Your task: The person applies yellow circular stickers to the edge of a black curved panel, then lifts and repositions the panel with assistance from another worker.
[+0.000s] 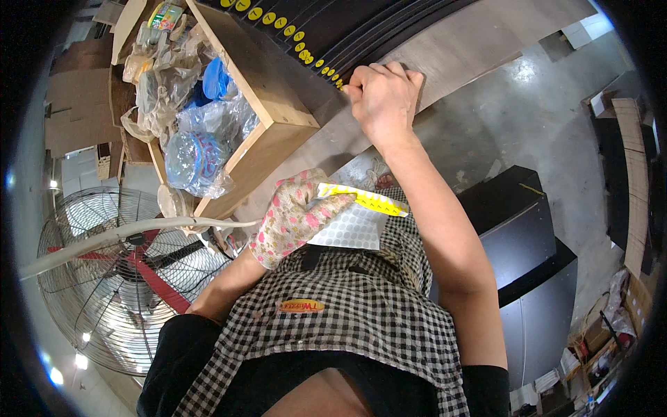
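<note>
While my bare right hand (381, 97) pressed, clenched, on the dark boards (361, 35), my gloved left hand (295, 215) gripped the sticker sheet (354, 215) below it; a slack grip, I judged, might misplace a yellow dot (303, 50).

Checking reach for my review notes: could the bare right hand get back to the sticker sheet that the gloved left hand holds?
Probably yes. The right hand rests on the dark boards, and the sticker sheet sits in the left hand near the body, with nothing visible between them.
</note>
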The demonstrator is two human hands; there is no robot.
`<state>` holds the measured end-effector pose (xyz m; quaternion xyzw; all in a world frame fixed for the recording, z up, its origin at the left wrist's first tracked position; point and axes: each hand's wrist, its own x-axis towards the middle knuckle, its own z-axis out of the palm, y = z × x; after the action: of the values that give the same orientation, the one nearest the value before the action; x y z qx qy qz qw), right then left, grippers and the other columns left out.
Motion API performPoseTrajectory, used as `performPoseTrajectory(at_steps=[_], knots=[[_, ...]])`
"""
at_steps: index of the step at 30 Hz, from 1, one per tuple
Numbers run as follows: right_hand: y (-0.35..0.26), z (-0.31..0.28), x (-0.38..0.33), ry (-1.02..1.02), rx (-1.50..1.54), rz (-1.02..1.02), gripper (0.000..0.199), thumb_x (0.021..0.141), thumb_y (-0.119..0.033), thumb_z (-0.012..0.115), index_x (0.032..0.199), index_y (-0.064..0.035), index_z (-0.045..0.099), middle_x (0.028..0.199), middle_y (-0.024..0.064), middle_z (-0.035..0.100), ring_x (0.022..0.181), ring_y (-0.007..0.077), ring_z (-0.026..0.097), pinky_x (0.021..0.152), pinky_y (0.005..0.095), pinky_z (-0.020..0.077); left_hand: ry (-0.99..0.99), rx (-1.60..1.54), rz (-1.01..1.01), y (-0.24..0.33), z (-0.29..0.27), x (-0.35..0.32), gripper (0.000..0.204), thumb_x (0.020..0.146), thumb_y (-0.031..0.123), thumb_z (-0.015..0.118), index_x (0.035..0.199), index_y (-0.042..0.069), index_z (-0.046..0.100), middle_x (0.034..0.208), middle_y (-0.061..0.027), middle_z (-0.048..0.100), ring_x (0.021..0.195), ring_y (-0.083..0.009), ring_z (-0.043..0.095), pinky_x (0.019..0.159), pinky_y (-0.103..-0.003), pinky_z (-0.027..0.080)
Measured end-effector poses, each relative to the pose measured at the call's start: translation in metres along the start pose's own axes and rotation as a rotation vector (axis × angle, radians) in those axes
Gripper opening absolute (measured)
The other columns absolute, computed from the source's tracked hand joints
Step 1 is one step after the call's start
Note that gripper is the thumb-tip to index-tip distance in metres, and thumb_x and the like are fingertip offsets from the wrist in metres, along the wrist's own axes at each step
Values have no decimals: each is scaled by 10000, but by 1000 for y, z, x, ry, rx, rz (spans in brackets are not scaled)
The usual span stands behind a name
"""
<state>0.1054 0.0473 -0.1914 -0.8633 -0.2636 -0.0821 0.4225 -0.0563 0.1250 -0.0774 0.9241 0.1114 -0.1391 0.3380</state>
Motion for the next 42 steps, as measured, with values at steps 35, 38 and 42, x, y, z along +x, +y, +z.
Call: performPoseTrajectory(at_steps=[35,38,42], knots=[[15,12,0,-77,-47,-285,105,689,-141,745,707,-88,657,738,50,607,703,244,608,627,366,513,38,-259,13,-12,3,-18,177,792,156,771,903,33,706,786,-87,650,694,-208,637,618,-317,486],[26,9,9,-116,-66,-465,131,683,-157,750,699,-80,646,730,54,605,678,235,615,592,345,523,56,-235,66,-14,3,-18,178,790,154,773,897,32,700,769,-83,639,689,-212,636,613,-319,487],[34,6,17,-149,-120,-597,152,699,-169,754,696,-76,634,686,60,596,634,234,629,542,347,525,101,-251,168,-18,5,-18,192,785,166,774,898,33,696,762,-85,636,691,-232,642,614,-326,495]])
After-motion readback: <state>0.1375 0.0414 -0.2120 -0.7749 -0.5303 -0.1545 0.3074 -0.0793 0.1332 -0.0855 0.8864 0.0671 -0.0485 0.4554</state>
